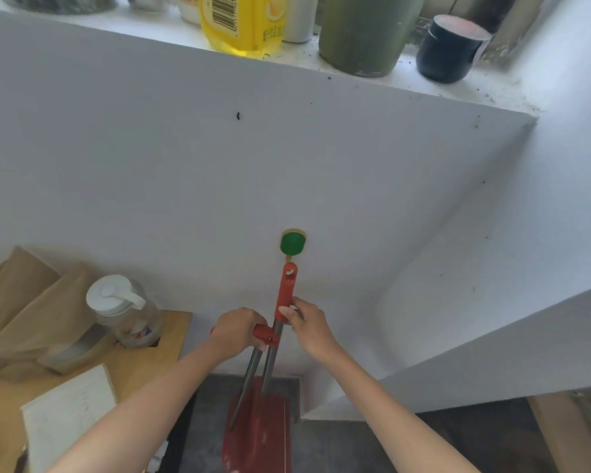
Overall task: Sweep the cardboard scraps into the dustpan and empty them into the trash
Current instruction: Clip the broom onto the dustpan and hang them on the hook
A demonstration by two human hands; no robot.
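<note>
I see a white wall [219,182] filling most of my view, with a ledge [406,83] along its top that carries a yellow bottle [239,22] and other containers. Lower left is a wooden worktop [144,363] holding brown paper bags [31,302] and a white-lidded plastic jar [127,312]. The red dustpan [263,435] hangs low at the bottom centre, over dark floor, just right of the worktop. Its metal shaft rises to an upright red handle [287,288], whose top sits just under a green wall hook [293,243]. The left grip [238,331] is curled round a second red handle [263,332] lying crosswise, its shaft slanting down in front of the pan. The right grip [307,324] pinches the upright handle's lower end.
</note>
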